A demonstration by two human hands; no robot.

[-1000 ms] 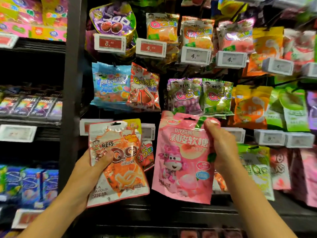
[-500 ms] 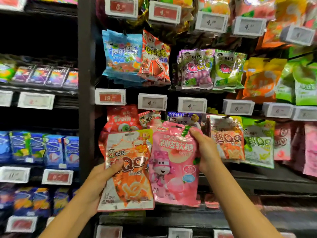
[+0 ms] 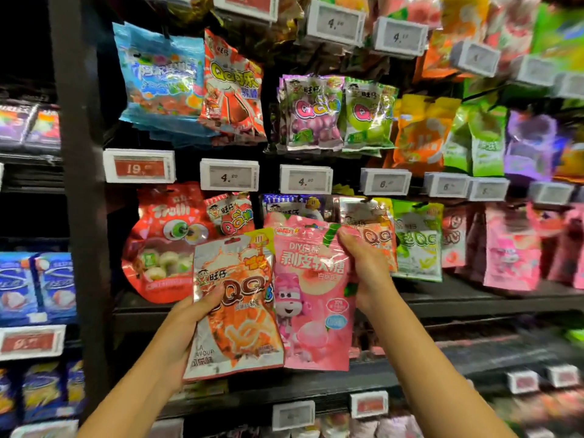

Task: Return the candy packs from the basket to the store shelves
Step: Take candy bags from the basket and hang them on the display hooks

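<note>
Glossy orange QQ pack (image 3: 235, 306) in L hand (image 3: 185, 324); flat pink pack (image 3: 313, 292) in R hand (image 3: 368, 267).

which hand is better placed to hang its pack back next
Right, probably. The right hand holds the pink pack by its top edge, near the lower row of hanging packs. The left hand grips the orange pack lower down.

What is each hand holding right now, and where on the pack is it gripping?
Left hand grips the orange QQ pack at its left edge. Right hand grips the pink pack at its upper right edge.
</note>
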